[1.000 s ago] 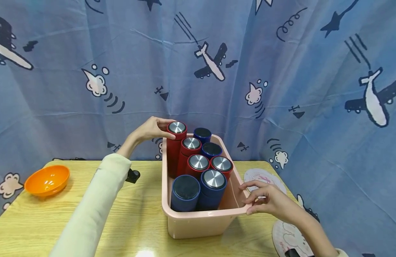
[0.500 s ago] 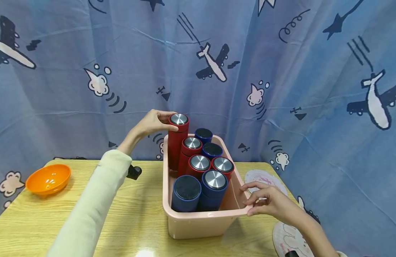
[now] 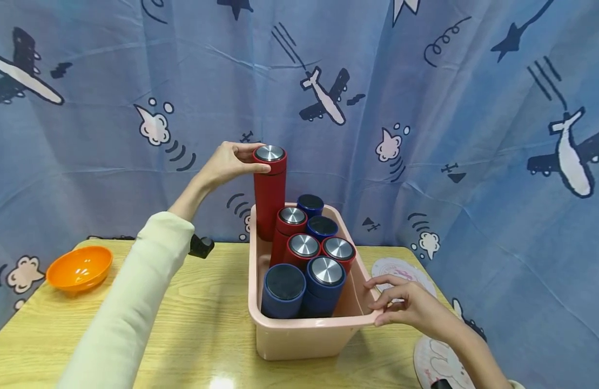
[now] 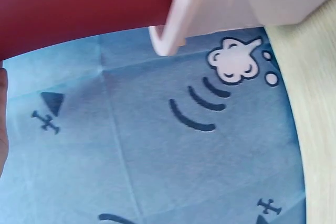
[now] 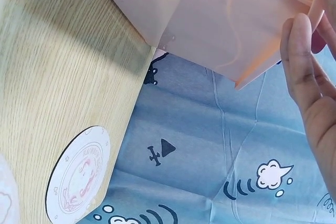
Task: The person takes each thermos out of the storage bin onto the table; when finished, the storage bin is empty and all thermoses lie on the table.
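Observation:
My left hand (image 3: 233,163) grips a tall red thermos (image 3: 270,200) with a silver lid near its top. The thermos stands upright, most of it above the rim of a pink bin (image 3: 309,343), its lower end still inside the back left corner. In the left wrist view the red thermos (image 4: 89,11) slants across the top beside the bin's wall (image 4: 236,3). With thumb and fingers, my right hand (image 3: 406,302) pinches the bin's rim at the front right corner. Inside the bin stand more red thermoses (image 3: 303,248) and blue thermoses (image 3: 283,292).
An orange bowl (image 3: 80,267) sits at the table's left. Two round printed mats, a far one (image 3: 401,273) and a near one (image 3: 440,362), lie to the right of the bin. A patterned blue curtain (image 3: 197,97) hangs behind the wooden table (image 3: 202,324).
My left hand has raised the tall red thermos straight up out of the bin's back left corner. My right hand has stayed on the rim.

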Available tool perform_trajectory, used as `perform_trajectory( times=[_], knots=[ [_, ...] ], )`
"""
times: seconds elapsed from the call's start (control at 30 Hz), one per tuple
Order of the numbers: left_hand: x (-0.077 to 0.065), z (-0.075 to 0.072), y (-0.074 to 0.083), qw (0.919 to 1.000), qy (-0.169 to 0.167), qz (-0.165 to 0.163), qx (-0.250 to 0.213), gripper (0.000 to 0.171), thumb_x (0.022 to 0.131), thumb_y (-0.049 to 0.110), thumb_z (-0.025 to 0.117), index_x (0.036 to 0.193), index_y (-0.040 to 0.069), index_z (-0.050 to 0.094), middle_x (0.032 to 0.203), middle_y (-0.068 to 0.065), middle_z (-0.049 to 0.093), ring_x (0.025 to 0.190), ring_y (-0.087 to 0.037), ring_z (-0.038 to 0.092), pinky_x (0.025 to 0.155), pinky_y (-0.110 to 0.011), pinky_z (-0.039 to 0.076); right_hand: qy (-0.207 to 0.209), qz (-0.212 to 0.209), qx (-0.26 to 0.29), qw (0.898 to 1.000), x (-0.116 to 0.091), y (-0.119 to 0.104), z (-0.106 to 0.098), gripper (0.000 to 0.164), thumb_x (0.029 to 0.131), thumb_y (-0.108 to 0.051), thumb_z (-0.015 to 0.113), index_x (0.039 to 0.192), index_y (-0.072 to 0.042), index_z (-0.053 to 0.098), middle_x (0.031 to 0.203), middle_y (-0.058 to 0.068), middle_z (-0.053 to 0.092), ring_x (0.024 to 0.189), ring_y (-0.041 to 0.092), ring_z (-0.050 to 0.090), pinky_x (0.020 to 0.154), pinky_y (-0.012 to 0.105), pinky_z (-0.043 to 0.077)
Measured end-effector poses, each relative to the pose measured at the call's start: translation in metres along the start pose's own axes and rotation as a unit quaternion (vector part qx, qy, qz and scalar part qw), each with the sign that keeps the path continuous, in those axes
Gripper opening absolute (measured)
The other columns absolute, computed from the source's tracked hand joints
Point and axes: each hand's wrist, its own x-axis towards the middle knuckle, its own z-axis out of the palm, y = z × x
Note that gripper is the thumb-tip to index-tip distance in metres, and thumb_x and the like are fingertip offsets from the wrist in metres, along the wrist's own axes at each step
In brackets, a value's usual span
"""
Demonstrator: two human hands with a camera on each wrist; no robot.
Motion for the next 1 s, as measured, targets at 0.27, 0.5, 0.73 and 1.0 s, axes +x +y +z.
perform_trajectory(
  times=[0.27,0.5,0.73,1.0],
  knots=[
    [-0.002,-0.014,0.027,0.9992,0.033,0.021,-0.008,0.061,0.079,0.022,0.08,0.135,0.01,0.057,0.115,-0.01,0.068,0.106,-0.017,0.065,0.099,-0.034,0.047,0.01,-0.007,-0.012,1.0,0.001,0.0,0.0,0.016,0.079,-0.014,0.077,0.088,-0.002,0.074,0.116,0.027,0.056,0.092,0.005,0.058,0.066,0.029,0.058],
    [-0.014,-0.035,0.045,0.9971,0.072,0.022,-0.003,0.061,0.081,0.02,0.078,0.136,0.01,0.055,0.117,-0.01,0.067,0.113,-0.017,0.061,0.104,-0.037,0.041,0.008,-0.008,-0.004,1.0,0.003,0.001,0.002,0.015,0.079,-0.013,0.077,0.089,-0.002,0.074,0.117,0.025,0.057,0.097,0.004,0.056,0.066,0.029,0.058],
    [-0.028,-0.056,0.049,0.9972,0.073,0.018,-0.001,0.058,0.081,0.02,0.078,0.135,0.01,0.057,0.109,-0.002,0.071,0.112,-0.016,0.06,0.106,-0.039,0.039,0.009,-0.02,-0.01,1.0,0.002,0.002,0.002,0.014,0.079,-0.012,0.077,0.089,-0.004,0.074,0.117,0.022,0.057,0.094,0.004,0.057,0.064,0.028,0.057],
    [-0.053,-0.079,0.032,0.9962,0.077,-0.022,0.032,0.061,0.083,0.023,0.077,0.138,0.01,0.053,0.11,0.003,0.07,0.113,-0.011,0.058,0.109,-0.04,0.035,0.01,-0.021,-0.006,1.0,0.001,0.004,0.001,0.012,0.079,-0.011,0.077,0.089,-0.005,0.074,0.118,0.014,0.059,0.1,0.001,0.055,0.065,0.028,0.057]
  ],
)
